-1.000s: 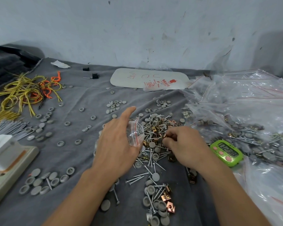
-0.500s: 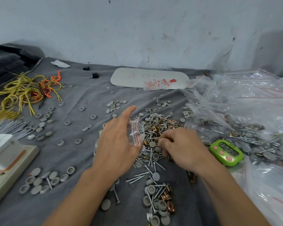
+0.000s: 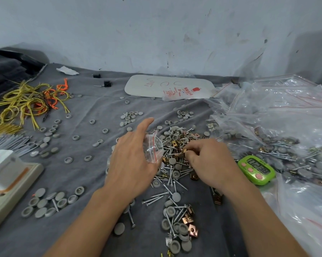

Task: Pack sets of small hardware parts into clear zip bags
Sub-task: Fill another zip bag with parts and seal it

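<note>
1 zip bag (image 3: 153,148) gripped, L hand (image 3: 132,160) | R hand (image 3: 210,162) pinches parts (image 3: 183,151) | grey cloth (image 3: 82,175) (scuffed wall (image 3: 156,34))

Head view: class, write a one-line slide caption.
Left hand holds a small zip bag; right hand pinches a brass clip from the pile.

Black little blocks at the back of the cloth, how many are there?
2. One black block lies far back on the grey cloth; the second black block lies just right of it and nearer, a thin pin sticking out leftward. More may hide under the clear bags.
</note>
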